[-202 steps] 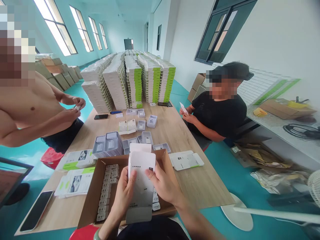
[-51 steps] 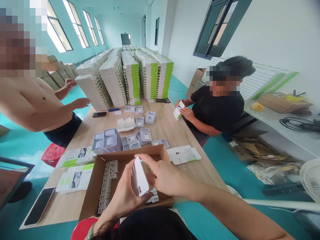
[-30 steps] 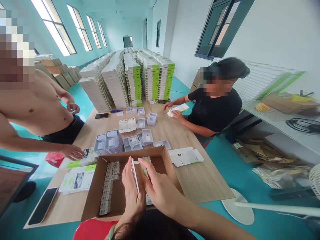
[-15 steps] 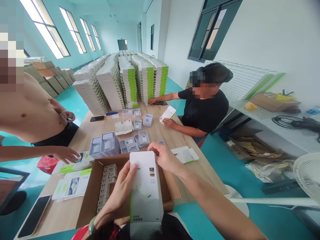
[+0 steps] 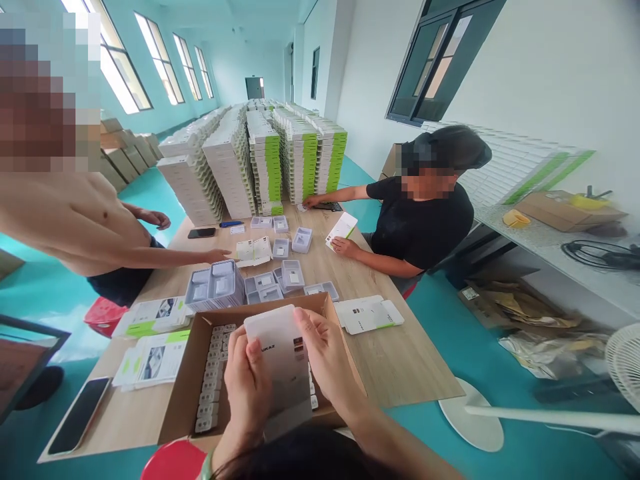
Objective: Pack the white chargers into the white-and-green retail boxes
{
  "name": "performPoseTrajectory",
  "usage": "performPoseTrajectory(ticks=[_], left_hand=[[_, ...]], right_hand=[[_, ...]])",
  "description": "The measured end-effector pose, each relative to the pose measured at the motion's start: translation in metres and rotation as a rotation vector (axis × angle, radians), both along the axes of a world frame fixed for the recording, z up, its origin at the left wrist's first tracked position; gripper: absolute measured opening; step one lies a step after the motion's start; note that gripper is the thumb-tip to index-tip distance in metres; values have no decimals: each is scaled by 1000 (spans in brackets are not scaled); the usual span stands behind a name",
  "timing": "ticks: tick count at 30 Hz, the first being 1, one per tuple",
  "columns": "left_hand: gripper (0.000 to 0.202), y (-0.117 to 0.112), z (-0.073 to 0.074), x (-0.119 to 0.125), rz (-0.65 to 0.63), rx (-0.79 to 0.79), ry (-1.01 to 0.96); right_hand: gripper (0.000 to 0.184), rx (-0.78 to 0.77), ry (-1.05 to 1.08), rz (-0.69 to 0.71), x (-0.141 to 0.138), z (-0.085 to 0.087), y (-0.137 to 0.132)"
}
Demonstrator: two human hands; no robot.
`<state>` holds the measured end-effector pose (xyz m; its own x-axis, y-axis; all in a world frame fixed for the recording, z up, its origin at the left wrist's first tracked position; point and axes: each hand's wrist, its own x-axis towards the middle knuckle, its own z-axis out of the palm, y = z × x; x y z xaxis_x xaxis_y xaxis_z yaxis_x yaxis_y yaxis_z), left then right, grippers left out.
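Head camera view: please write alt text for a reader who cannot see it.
The left hand and right hand hold a white carton above a cardboard box of small white parts on a wooden table. Behind, stacks of white and green boxes fill the room, and a seated person holds a white card.

Flat white printed box [image 5: 277, 353], upright, held between left hand [image 5: 244, 381] and right hand [image 5: 326, 357], above open cardboard carton [image 5: 185, 393].
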<state>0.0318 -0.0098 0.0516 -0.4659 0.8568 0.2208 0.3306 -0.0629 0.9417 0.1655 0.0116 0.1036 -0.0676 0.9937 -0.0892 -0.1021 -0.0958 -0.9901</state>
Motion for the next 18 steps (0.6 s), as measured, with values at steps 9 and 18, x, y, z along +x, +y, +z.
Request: performPoseTrajectory(ticks=[9,18], left_hand=[[56,-26,-9,20,-106,-166,-240],[66,-9,-7,4,-237,-352,-463]], right_hand=[[51,-289,280,-100,-7,-32,-16],[34,-345,249,-124,-5,-47,-2]])
